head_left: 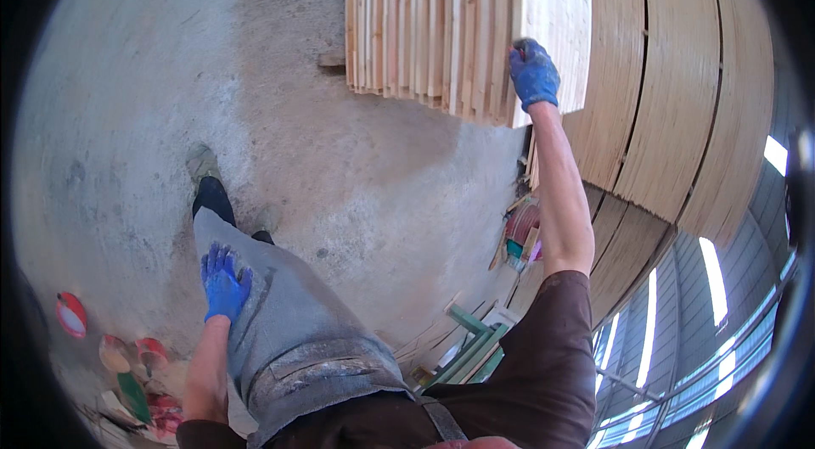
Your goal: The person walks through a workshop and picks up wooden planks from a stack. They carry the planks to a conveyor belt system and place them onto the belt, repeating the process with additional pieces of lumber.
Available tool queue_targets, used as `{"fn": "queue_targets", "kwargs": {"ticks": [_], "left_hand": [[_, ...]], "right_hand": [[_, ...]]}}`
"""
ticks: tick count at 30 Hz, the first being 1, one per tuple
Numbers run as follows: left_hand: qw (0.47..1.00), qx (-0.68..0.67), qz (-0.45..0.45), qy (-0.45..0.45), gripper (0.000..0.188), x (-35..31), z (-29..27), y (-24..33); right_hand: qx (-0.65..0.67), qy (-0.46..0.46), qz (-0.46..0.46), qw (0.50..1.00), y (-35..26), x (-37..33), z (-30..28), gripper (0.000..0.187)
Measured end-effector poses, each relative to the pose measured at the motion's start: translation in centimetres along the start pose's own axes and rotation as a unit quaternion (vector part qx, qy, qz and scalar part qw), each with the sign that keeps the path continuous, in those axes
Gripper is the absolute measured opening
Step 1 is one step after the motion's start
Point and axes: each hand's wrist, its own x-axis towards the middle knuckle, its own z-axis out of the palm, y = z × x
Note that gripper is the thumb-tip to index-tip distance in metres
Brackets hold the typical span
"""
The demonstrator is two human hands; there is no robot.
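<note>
At the upper right, my right hand (535, 75), in a blue work glove, is closed with curled fingers at the edge of a stack of pale wooden boards (433, 25). A small dark reddish spot shows by its fingers; what they hold is hidden. The stack's smooth, bright outer face (560, 8) lies just beside the hand. My left hand (222, 282), also in a blue glove, rests open with spread fingers against the grey apron (297, 296) over my leg. Nothing shows in it.
Large stacks of wooden sheets (671, 67) stand along the right. Below them are a green frame (467, 351) and a red reel-like item (525, 224). Red and white containers (72, 314) and scraps lie on the concrete floor (136, 109) at lower left.
</note>
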Motion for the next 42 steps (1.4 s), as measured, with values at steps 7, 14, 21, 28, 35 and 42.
{"fn": "queue_targets", "kwargs": {"ticks": [7, 14, 21, 28, 35, 42], "left_hand": [[1.0, -0.008, -0.012, -0.017, 0.053, 2.8, -2.0, 0.2], [0.998, -0.043, -0.042, 0.037, 0.048, 4.1, -3.3, 1.8], [0.997, 0.0, -0.06, 0.052, 0.046, 2.5, -1.3, 2.4], [0.994, -0.02, -0.078, 0.079, 0.044, 1.6, -0.8, 2.6], [0.993, -0.033, -0.076, 0.085, 0.042, 2.0, -1.6, 2.1], [0.991, -0.043, -0.09, 0.092, 0.042, 2.5, -1.7, 1.7]], "right_hand": [[-0.02, -0.003, -0.038, 0.999, 1.2, -0.2, 1.0, 0.02], [0.003, -0.019, -0.029, 0.999, -2.1, 1.2, -2.7, 0.02], [-0.058, -0.012, -0.078, 0.995, -3.4, 1.0, -4.1, 0.018], [-0.036, -0.01, -0.064, 0.997, -4.0, 0.5, -4.3, 0.017], [-0.033, -0.01, -0.05, 0.998, -4.1, -0.6, -5.3, 0.015], [0.044, 0.042, 0.005, 0.998, -4.7, -3.4, -8.7, 0.019]]}}
